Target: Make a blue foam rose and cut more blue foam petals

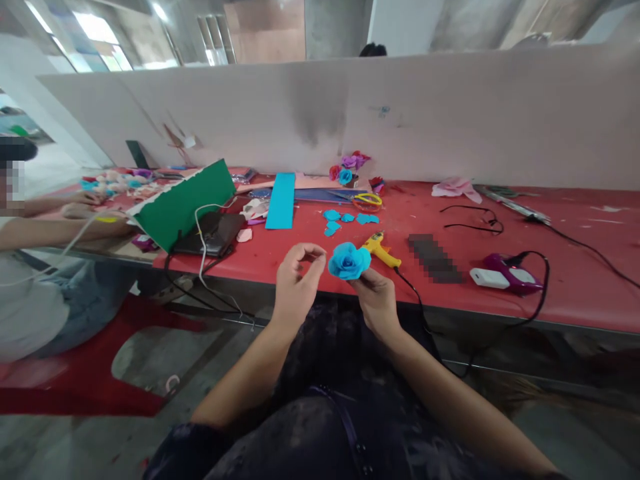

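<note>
A blue paper rose (348,261) with curled petals faces up in front of me. Its underside is in the fingers of my right hand (379,298), which cover whatever stem there is. Just left of the bloom is my left hand (299,283), thumb and forefinger curved into a ring with their tips together. Nothing shows between those tips, and a small gap parts them from the petals. Behind the rose lies a yellow glue gun (384,251) on the red table (310,247). Loose blue petals (332,215) are spread farther back.
Yellow-handled scissors (369,199), a blue paper strip (281,201) and finished flowers (345,176) lie toward the partition. Eyeglasses (475,219) and a purple device (517,275) with a cord are right. A green board (185,203) stands left, beside a seated person (40,287).
</note>
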Demonstrator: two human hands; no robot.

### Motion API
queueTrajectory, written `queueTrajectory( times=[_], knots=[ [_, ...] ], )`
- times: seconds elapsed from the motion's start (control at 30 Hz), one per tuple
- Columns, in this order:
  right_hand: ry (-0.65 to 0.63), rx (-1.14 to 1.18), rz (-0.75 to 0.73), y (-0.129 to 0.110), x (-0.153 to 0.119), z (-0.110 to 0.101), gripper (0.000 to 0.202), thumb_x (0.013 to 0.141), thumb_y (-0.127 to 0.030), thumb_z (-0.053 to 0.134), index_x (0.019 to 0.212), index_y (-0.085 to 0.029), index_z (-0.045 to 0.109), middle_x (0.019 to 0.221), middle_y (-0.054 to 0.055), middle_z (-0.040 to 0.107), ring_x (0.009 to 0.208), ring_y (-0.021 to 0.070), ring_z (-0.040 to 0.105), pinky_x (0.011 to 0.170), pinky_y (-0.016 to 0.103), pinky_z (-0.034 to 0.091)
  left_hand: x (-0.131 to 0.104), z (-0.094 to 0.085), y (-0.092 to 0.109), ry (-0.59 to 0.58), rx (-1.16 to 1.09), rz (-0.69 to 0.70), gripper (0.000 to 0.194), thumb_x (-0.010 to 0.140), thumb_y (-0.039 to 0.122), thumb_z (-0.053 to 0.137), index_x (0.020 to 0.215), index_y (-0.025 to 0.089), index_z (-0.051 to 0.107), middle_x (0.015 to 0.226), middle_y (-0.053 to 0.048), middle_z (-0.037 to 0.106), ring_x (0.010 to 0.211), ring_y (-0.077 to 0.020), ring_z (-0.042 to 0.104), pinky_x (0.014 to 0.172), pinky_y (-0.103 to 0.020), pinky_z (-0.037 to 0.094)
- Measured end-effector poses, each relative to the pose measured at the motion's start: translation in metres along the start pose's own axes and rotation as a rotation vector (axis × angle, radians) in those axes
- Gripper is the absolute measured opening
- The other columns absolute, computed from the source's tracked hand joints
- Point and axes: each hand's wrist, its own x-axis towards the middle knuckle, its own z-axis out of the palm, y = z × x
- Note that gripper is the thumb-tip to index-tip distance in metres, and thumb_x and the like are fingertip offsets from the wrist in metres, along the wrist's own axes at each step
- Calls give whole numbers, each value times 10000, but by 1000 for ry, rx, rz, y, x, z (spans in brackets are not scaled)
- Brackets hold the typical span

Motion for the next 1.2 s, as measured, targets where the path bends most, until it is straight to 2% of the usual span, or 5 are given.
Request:
queueTrajectory(
  times=[0.17,0.33,0.5,0.97,1.2],
  knots=[
    [14,-58,-18,9,-1,-4,125,738,-323,691,809,-244,756,781,4,731,794,220,650,833,392,499,-3,-5,12,-65,220,112,130,816,171,572,841,228,686,977,-36,633,989,-197,581,887,-334,425],
    [-26,-116,-68,19,-2,-9,156,780,-283,652,888,-253,759,880,12,736,837,209,645,873,376,485,-3,-6,17,-110,458,167,68,807,206,607,801,220,673,963,-46,624,995,-216,559,935,-387,400],
    [-53,-139,-70,25,-4,-11,177,800,-266,642,932,-271,759,932,16,734,880,213,645,885,377,482,-3,-8,15,-144,632,205,96,826,248,595,882,225,669,1012,-58,624,1014,-240,530,929,-416,386],
    [-60,-83,-115,31,-6,-9,138,796,-240,666,892,-245,765,883,28,737,822,207,650,831,355,505,-1,-12,19,-215,717,249,172,878,152,497,921,250,633,1098,-55,612,1080,-246,485,916,-423,365],
    [-70,-73,-142,30,-8,-10,181,805,-181,643,908,-265,765,884,16,735,824,200,651,827,342,499,3,-8,22,-251,704,213,47,846,278,608,844,237,630,1048,-41,629,1065,-243,501,930,-415,370]
  ],
)
